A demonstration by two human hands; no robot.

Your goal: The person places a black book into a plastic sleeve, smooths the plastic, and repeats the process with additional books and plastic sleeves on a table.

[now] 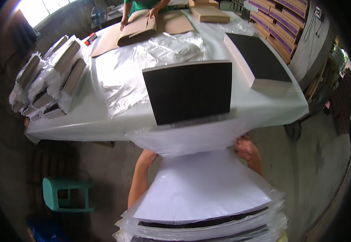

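Note:
A stack of black-topped boards (189, 94) lies at the near edge of the table. Its near end meets a clear plastic bag (191, 139) that spreads out in front of it. At the bag's left side is my left hand (148, 156), closed on the plastic, with its fingertips mostly hidden behind it. On the other side my right hand (246, 149) grips the bag's edge with curled fingers. Close to my body, beneath the bag, rises a pile of plastic-wrapped packs (207, 189), white on top, with black edges showing lower down.
Another black-topped stack (260, 58) sits on the right of the table (272, 109). Wrapped packs (48, 78) are heaped at the left. Loose plastic film (123, 86) lies mid-table. Across it, a co-worker's hands (152, 14) handle brown paper (137, 30). A green stool (64, 193) stands lower left.

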